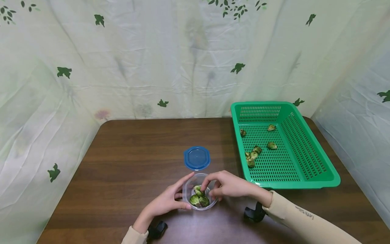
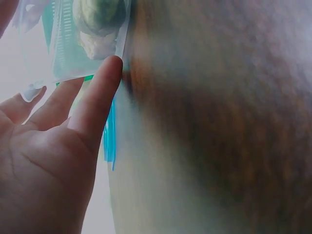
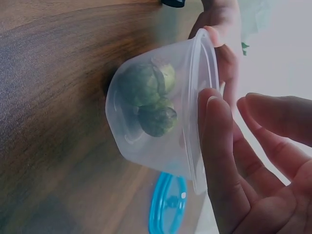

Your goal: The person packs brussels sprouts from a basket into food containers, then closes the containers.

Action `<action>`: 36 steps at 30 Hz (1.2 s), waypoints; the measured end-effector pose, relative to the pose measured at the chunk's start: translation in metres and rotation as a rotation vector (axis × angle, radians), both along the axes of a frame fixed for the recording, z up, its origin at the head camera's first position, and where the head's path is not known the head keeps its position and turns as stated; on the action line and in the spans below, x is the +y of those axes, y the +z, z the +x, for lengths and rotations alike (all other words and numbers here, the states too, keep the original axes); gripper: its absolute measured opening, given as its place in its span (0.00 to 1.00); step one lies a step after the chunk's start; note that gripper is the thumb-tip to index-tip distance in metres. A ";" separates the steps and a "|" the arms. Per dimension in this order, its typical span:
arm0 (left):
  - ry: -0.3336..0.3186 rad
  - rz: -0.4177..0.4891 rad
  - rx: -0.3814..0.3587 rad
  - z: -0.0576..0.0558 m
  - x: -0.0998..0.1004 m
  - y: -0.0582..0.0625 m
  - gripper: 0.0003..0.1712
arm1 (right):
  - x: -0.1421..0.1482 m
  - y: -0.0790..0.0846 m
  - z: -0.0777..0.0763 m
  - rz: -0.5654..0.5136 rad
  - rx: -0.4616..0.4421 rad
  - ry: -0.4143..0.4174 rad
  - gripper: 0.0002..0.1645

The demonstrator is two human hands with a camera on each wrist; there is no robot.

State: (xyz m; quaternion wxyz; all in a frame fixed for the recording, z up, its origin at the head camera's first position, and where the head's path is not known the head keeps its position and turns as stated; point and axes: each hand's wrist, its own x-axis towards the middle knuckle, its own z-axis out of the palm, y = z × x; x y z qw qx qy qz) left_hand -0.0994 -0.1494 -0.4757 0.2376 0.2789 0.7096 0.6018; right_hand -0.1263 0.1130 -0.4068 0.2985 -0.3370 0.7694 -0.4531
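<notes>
A clear plastic container stands on the table with a few Brussels sprouts at its bottom. My left hand holds it from the left, thumb at the near side and fingers at the far side. Over the right part of its rim is my right hand, its fingers bent down toward the sprouts. In the right wrist view, nothing shows between the right thumb and fingers, which are apart above the rim. A blue lid lies flat just behind the container.
To the right sits a green perforated basket, with several more Brussels sprouts scattered inside, mostly on its left side. A printed cloth hangs behind the brown wooden table.
</notes>
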 end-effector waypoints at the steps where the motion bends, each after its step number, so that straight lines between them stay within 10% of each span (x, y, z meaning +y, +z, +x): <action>1: 0.000 -0.001 0.001 0.000 0.000 0.000 0.53 | 0.000 0.001 0.000 -0.001 0.001 -0.005 0.12; 36: -0.002 0.013 0.006 0.000 0.001 -0.001 0.54 | 0.060 0.046 -0.031 -0.169 -0.061 -0.236 0.13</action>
